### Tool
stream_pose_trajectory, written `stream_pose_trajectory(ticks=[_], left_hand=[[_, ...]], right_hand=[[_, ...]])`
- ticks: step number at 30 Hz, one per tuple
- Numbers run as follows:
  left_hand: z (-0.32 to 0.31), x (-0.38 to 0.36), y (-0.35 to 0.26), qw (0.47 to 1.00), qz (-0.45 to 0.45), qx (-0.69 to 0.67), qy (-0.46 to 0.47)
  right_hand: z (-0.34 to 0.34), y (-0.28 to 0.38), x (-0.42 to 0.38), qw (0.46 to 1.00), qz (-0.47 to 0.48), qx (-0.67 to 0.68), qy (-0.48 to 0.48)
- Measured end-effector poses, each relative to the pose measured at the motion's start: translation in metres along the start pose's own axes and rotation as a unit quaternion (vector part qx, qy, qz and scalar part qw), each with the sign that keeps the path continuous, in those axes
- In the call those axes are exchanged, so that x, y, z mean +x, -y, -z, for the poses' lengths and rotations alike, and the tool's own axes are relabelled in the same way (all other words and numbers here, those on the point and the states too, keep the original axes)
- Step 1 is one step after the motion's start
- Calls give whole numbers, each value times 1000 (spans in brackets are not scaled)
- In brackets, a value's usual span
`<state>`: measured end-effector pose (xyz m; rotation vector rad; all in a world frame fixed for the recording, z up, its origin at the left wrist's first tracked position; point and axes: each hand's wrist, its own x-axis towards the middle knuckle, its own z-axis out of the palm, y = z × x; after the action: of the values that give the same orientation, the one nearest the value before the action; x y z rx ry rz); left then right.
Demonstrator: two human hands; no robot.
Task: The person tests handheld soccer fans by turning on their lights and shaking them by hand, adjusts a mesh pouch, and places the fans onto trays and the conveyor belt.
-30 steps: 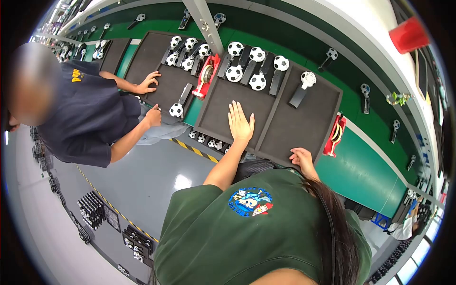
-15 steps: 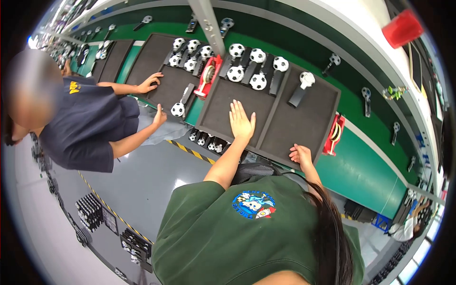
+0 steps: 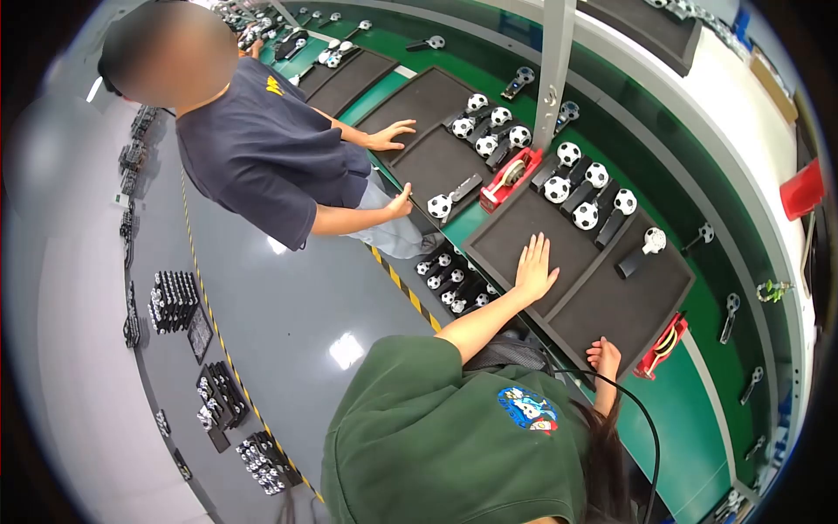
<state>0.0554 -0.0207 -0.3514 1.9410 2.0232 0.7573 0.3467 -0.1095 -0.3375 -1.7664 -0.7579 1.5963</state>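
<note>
My left hand (image 3: 535, 269) lies flat with fingers stretched over a dark tray (image 3: 502, 229), holding nothing. Close to the near edge of that divided tray is my right hand (image 3: 604, 358), its fingers loosely curled and apart, with nothing seen in them. Several black-handled devices with football-patterned heads (image 3: 556, 189) lie in rows at the tray's far side. Another such device, its head mostly white (image 3: 654, 240), rests alone in the right compartment.
A co-worker in a dark shirt (image 3: 253, 148) stands to the left, hands at another tray (image 3: 428, 175). Red tape dispensers (image 3: 511, 179) (image 3: 661, 346) flank my tray. A metal post (image 3: 552, 79) rises behind. More devices sit below the bench (image 3: 454, 279) and a black cable (image 3: 650, 419) hangs near me.
The view has swung left, so the bench appears farther right and more of the floor shows. Both my hands keep about the same places at the tray.
</note>
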Motion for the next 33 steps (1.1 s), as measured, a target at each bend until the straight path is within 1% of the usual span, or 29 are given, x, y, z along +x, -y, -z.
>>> stream_pose_trajectory(ticks=[1,2,4,5,9,14,20,24,33], left_hand=[[3,-6,3,1000,-8,-9,28],[8,-18,3,1000,-8,-8,20],[18,-42,7,994,-77,-25,79],[25,-45,11,994,-79,-20,73],[39,-52,28,976,-154,-11,152],[39,-53,29,975,-161,-10,152],[36,-52,31,972,-174,-13,156],[36,-53,30,974,-160,-3,161],[32,-53,30,973,-170,5,159]], right_hand=[[2,0,-1,1000,0,-2,-1],[2,0,-1,1000,1,-4,-2],[-3,0,0,1000,3,-2,-1],[-5,-2,1,1000,9,0,2],[0,-9,10,1000,12,-12,11],[-4,-4,-1,1000,29,-12,1],[-10,2,-12,999,31,17,-19],[-11,2,-16,999,42,16,-9],[-13,-4,-19,997,67,35,-5]])
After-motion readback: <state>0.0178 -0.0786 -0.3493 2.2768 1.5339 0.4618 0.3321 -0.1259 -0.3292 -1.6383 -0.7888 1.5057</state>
